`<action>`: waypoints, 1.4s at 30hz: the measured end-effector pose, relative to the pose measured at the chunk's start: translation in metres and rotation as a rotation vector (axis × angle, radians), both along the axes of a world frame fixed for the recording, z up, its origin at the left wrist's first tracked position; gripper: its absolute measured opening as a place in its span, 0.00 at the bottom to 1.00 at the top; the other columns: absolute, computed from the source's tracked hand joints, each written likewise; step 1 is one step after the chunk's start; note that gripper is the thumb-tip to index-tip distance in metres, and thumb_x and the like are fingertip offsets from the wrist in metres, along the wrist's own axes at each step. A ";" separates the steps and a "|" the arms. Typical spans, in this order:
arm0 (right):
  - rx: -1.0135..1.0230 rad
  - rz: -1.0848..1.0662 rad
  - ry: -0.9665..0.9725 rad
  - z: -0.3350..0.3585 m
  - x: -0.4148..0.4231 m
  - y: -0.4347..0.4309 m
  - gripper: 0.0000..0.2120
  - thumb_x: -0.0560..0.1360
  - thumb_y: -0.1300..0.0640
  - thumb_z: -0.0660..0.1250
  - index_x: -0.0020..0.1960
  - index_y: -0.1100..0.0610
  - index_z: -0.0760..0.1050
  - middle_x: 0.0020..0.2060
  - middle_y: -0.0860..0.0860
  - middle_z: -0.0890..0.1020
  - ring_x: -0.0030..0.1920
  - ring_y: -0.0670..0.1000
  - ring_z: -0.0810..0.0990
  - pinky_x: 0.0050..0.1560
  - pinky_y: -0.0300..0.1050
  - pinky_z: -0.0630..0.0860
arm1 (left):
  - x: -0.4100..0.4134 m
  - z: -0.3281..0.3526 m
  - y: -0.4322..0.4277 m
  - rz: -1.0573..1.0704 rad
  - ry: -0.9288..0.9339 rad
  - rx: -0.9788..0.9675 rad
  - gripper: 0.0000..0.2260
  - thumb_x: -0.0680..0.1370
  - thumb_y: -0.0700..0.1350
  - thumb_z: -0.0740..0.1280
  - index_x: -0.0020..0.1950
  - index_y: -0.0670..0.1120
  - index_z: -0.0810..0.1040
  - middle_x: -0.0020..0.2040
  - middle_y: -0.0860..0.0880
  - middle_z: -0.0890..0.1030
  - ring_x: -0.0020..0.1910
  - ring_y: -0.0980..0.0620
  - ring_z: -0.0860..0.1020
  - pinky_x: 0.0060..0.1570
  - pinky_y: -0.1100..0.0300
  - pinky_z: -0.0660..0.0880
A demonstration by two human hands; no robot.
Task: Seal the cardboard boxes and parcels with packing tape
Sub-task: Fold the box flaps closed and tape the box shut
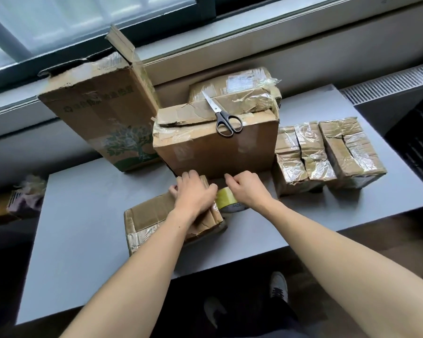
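A small cardboard box (152, 215) lies near the front edge of a grey worktop (88, 230), its ends and corner wrapped in shiny clear tape. The left hand (195, 191) rests on top of the box's right end, its grip spread, fingers laid fairly straight over the cardboard. The right hand (248, 190) is just beside it, its grip curled around one yellowish roll of tape (226, 200) that stands against the box's right end.

Behind the hands stands a medium box (213, 152) with a torn, taped top; one pair of black-handled scissors (221, 113) lies on it, blades pointing away. A crumpled taped parcel (239, 86) sits directly behind that. To the left stands a tall box (103, 113) printed with a green tree, one top flap raised. To the right, three small taped parcels (313, 154) stand side by side. That makes seven boxes and parcels in all.

The worktop stands below a window (83, 20) with a dark frame and a grey sill (291, 23). A slatted radiator grille (388, 84) is at the far right. Two pale shoes (279, 286) show on the dark floor below.
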State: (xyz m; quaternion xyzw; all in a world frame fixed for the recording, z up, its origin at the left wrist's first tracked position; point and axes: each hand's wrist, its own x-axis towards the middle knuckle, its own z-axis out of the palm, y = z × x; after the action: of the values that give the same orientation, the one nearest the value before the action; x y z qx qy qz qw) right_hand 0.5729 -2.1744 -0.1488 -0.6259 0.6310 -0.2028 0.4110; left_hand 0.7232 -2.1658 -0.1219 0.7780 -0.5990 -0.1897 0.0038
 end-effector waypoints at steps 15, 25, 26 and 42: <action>0.068 0.032 -0.788 0.111 0.032 -0.023 0.25 0.79 0.51 0.68 0.26 0.55 0.65 0.24 0.50 0.64 0.24 0.47 0.62 0.28 0.41 0.60 | 0.064 0.068 0.012 0.228 0.836 -0.252 0.07 0.71 0.49 0.60 0.44 0.46 0.71 0.43 0.49 0.74 0.46 0.49 0.74 0.52 0.47 0.70; -0.023 0.108 -0.698 0.118 0.118 0.006 0.30 0.75 0.35 0.66 0.25 0.54 0.61 0.23 0.51 0.62 0.24 0.48 0.60 0.29 0.43 0.58 | 0.142 0.061 0.024 0.328 0.844 -0.171 0.06 0.83 0.50 0.60 0.58 0.51 0.74 0.54 0.48 0.79 0.54 0.51 0.78 0.53 0.52 0.77; -0.029 0.130 -0.671 0.115 0.125 0.011 0.30 0.74 0.34 0.65 0.25 0.54 0.62 0.23 0.51 0.63 0.25 0.48 0.61 0.30 0.44 0.58 | 0.151 0.057 0.026 0.364 0.832 -0.145 0.08 0.83 0.53 0.60 0.60 0.53 0.74 0.55 0.48 0.80 0.55 0.51 0.78 0.54 0.51 0.78; -0.198 0.393 0.053 0.150 0.169 -0.006 0.30 0.78 0.43 0.65 0.23 0.53 0.60 0.17 0.45 0.61 0.19 0.46 0.58 0.24 0.40 0.59 | 0.198 0.027 0.057 0.360 0.430 -0.174 0.19 0.86 0.54 0.50 0.65 0.43 0.73 0.60 0.41 0.78 0.57 0.42 0.75 0.52 0.57 0.67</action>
State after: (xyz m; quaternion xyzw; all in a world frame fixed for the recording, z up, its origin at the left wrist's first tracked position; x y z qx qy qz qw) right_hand 0.7422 -2.1799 0.0009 -0.7793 0.4845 -0.1630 0.3625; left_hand 0.9214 -2.1084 -0.0949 0.8104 -0.4510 -0.2942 0.2309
